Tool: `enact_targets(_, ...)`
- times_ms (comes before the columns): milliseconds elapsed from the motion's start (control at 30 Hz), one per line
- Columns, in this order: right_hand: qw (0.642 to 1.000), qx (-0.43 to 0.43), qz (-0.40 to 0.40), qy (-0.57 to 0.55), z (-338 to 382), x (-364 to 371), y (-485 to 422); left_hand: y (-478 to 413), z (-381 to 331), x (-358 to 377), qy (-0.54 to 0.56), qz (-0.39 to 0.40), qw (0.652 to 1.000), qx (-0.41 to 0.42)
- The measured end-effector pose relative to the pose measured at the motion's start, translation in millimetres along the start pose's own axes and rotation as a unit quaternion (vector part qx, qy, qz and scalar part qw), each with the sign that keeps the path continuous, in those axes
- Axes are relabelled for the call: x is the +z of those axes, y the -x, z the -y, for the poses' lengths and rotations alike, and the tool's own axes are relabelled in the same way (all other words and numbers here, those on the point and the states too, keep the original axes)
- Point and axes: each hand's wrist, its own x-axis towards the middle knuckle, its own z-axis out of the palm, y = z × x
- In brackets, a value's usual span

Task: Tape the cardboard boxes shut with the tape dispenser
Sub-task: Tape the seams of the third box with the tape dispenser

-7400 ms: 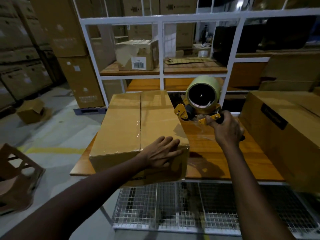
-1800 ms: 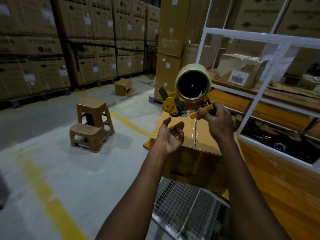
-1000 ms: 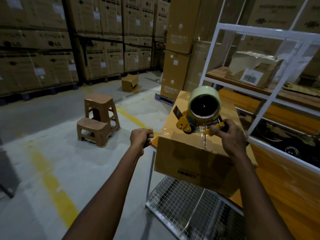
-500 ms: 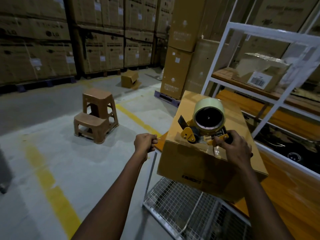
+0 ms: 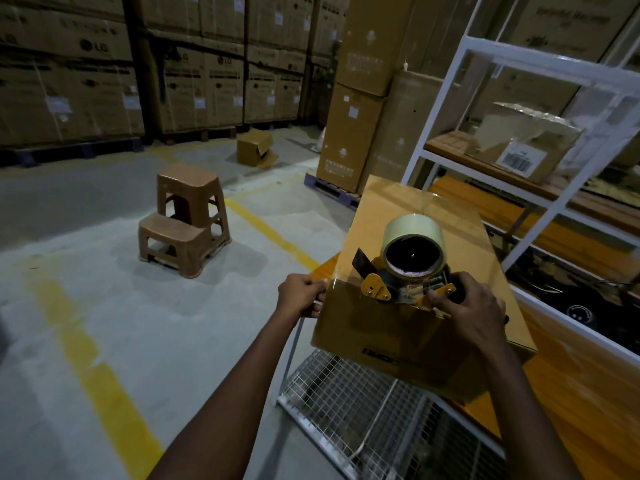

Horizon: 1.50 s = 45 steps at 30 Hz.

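"LG" is printed on the stacked cartons [image 5: 93,46] at rear left. The print on the front face of the cardboard box [image 5: 381,327] is illegible.

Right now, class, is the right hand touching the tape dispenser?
Touching. The head view shows the right hand gripping the tape dispenser, fingers curled round its handle, over the cardboard box.

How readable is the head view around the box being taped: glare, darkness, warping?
Head view: dim throughout, with the stacked cartons at the back nearly in shadow; a soft sheen lies on the cardboard box top; the white rack frame bows from wide-angle distortion; the tape dispenser and the right hand gripping it are sharp enough.
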Motion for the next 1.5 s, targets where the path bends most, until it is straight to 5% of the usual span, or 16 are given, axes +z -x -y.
enact_targets(267,1.000,-0.014,0.001,0.001,1.1,-1.7,-1.1,1.1,-1.0,-3.5,-0.179,0.019,0.983,0.036)
enact_targets(400,1.000,-0.018,0.002,0.000,0.3,-3.3,-3.1,5.6,8.0,-8.8,-0.260,0.050,0.963,-0.048)
enact_targets(500,1.000,-0.021,0.000,0.000,-0.2,-3.0,-4.3,3.0,23.4,-7.0,-0.306,-0.030,0.950,0.061)
enact_targets(567,1.000,-0.022,-0.002,0.002,0.0,-2.8,-3.7,10.4,21.0,-0.4,-0.205,-0.068,0.966,0.145)
enact_targets(667,1.000,-0.025,-0.005,-0.002,0.1,-2.5,-3.2,23.3,21.0,11.8,-0.138,-0.016,0.971,0.196)
enact_targets(767,1.000,-0.027,-0.004,0.000,-2.1,-1.6,-3.6,31.2,41.8,13.1,-0.307,0.028,0.931,0.198)
enact_targets(833,1.000,-0.029,-0.005,0.008,-4.1,-1.1,-4.5,29.5,52.3,7.4,-0.409,-0.010,0.891,0.197)
enact_targets(933,0.999,-0.032,-0.006,0.012,-5.6,0.0,-4.9,25.9,41.5,4.4,-0.405,-0.100,0.873,0.253)
enact_targets(1133,0.999,-0.035,0.000,0.023,-4.5,0.2,-3.3,9.7,8.7,11.1,-0.491,-0.136,0.761,0.402)
enact_targets(1500,0.999,-0.043,0.007,0.002,-36.9,-20.9,3.6,8.7,11.2,15.9,-0.520,-0.177,0.752,0.365)
